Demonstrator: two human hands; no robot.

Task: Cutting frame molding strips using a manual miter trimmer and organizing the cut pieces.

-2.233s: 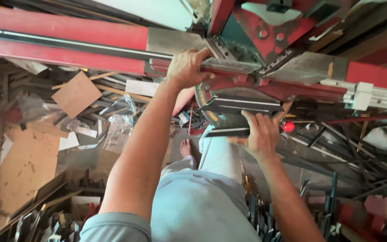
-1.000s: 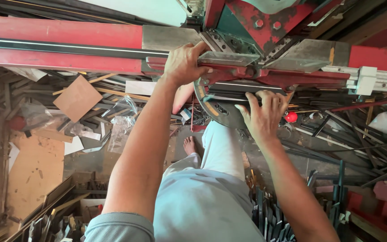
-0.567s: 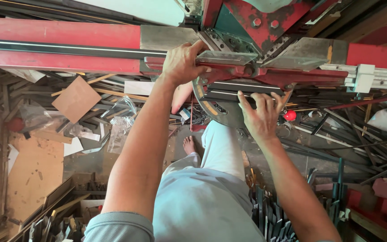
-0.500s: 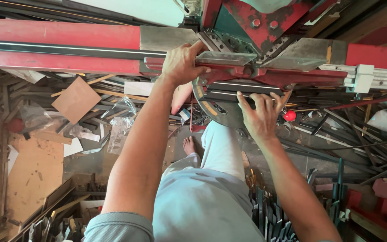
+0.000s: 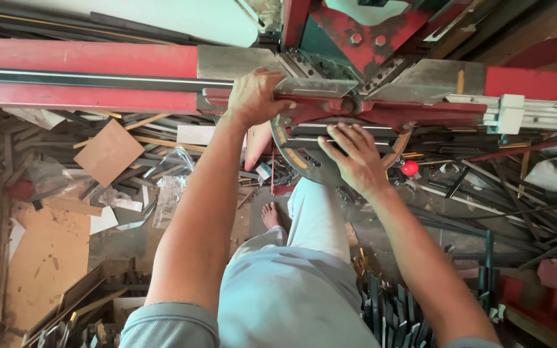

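The left hand (image 5: 253,96) clamps its fingers around the near edge of the red saw surface (image 5: 98,71), pinning a grey metal strip (image 5: 317,87) there so it cannot shift. The right hand (image 5: 354,158) lies spread, fingers open, flat on dark strips (image 5: 343,132) over the curved angle scale (image 5: 291,154), seemingly steadying them. A red knob (image 5: 409,168) sits just beside that wrist.
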